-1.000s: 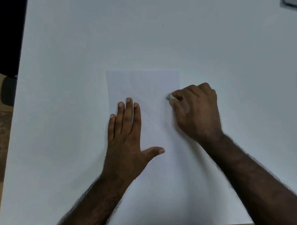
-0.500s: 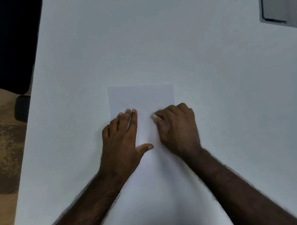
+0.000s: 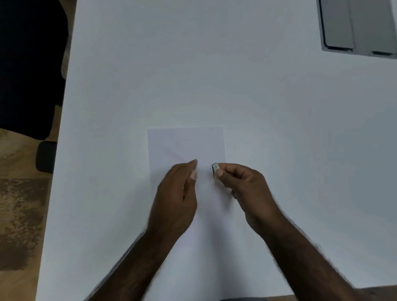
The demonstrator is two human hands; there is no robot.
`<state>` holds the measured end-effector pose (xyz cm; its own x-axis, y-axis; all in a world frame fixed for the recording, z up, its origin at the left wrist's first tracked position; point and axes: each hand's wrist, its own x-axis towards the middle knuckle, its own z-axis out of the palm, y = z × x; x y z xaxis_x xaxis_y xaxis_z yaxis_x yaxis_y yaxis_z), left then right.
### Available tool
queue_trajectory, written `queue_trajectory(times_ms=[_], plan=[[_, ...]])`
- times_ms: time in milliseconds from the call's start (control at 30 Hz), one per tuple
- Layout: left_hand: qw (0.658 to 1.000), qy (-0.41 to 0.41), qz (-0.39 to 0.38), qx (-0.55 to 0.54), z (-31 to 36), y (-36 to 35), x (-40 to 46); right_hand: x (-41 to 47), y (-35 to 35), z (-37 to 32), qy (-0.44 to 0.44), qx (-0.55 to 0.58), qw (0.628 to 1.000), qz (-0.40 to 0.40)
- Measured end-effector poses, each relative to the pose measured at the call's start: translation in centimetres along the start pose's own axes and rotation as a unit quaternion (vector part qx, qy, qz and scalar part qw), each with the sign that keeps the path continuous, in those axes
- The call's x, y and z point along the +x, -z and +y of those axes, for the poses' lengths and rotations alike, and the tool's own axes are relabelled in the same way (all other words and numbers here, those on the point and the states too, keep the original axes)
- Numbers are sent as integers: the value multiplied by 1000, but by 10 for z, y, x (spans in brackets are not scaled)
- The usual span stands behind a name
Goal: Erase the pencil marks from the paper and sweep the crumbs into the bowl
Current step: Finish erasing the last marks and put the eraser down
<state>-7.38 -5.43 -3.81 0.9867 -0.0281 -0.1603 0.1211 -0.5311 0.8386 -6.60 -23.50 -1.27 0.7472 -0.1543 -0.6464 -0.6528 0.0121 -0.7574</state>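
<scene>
A white sheet of paper [image 3: 185, 144] lies on the white table [image 3: 212, 71], with faint pencil lines near its middle. My right hand [image 3: 246, 189] pinches a small white eraser [image 3: 215, 170] between thumb and fingers, lifted just off the paper's right side. My left hand [image 3: 176, 196] stands on its edge over the paper, fingers straight and together, thumb side up. A few tiny dark crumbs lie by the eraser. No bowl is in view.
A grey cable hatch [image 3: 357, 21] is set into the table at the far right. A dark chair [image 3: 26, 66] stands off the table's left edge, over a brown floor [image 3: 14, 201].
My left hand has turned from flat on the paper onto its edge. My right hand has lifted the eraser off the sheet and moved right. The camera has tilted up.
</scene>
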Motion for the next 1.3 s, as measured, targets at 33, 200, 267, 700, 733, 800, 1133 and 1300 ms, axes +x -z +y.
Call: queue_trajectory(times_ms=[33,200,267,700,733,800,1133,1300], plan=[[997,48,-28,-52,8,0,0,-5,-1,-2,-6,18,1000,-9],[971,148,-89,-166,29,-4,-1,-21,-3,-1,33,-20,999,-19],[967,163,-72,-181,32,-4,-3,-25,-4,1,62,-64,996,9],[938,261,-23,-229,26,4,-28,-53,-18,30,170,-268,945,76],[942,257,-17,-214,26,3,-31,-55,-19,32,180,-286,938,81],[956,238,-9,-171,24,1,-35,-56,-20,37,200,-320,922,92],[985,172,12,-20,24,-7,-45,-56,-12,41,236,-351,899,119],[989,141,38,33,20,-1,-47,-55,4,33,250,-349,896,118]])
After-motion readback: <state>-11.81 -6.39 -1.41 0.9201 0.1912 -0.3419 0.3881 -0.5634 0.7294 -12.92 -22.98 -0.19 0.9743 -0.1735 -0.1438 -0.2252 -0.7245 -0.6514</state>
